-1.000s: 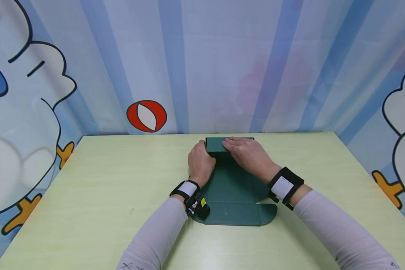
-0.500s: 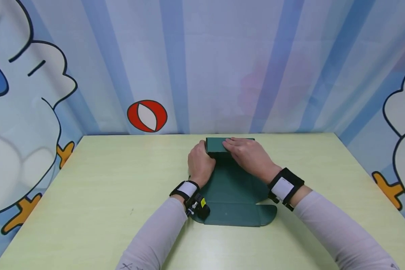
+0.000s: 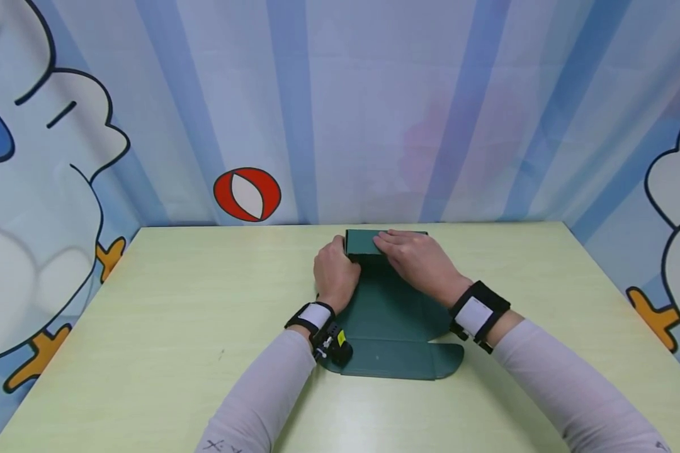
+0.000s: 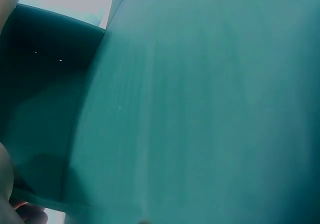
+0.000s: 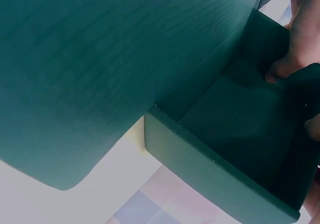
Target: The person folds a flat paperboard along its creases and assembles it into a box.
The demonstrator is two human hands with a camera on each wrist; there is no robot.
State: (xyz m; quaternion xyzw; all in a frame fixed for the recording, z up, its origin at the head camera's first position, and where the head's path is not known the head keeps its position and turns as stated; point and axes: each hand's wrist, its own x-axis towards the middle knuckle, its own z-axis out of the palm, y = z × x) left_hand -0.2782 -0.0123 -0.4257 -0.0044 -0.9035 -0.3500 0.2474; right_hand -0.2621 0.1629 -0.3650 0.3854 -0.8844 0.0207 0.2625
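Note:
A dark green cardboard box (image 3: 388,308) lies on the table, its tray-like body (image 5: 240,119) at the far end and its long flap toward me. My left hand (image 3: 336,270) grips the body's left side; in the right wrist view its thumb (image 5: 282,69) reaches inside the wall. My right hand (image 3: 416,261) lies over the upper panel (image 3: 362,242), fingers together. The right wrist view shows its thumb tip (image 5: 314,128) inside that wall and its fingers outside. In the left wrist view the flap (image 4: 200,109) fills most of the picture beside the dark inner body (image 4: 45,94).
The pale yellow table (image 3: 204,314) extends on both sides of the box. Its back edge meets a striped blue curtain (image 3: 362,126) with a red-and-white ball print (image 3: 247,194). A rounded end flap (image 3: 447,360) lies near my right wrist.

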